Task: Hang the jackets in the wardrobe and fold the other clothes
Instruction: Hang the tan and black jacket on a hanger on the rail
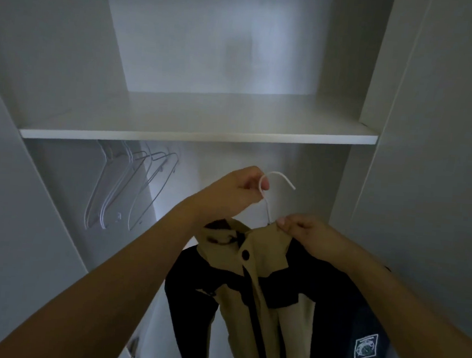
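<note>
A: From the head view, we're at the hanging step: the tan and black jacket [251,287] is on a white hanger [267,198], held up inside the wardrobe [199,130] below its shelf.

B: Our left hand [228,195] grips the hanger's hook; our right hand [306,235] pinches the collar just beside the hanger's neck. The jacket hangs below and between both hands.

A: Next, we judge, the hook must go up onto the rail. The rail is hidden behind the shelf edge, near the empty hangers [127,187] to the left.
</note>
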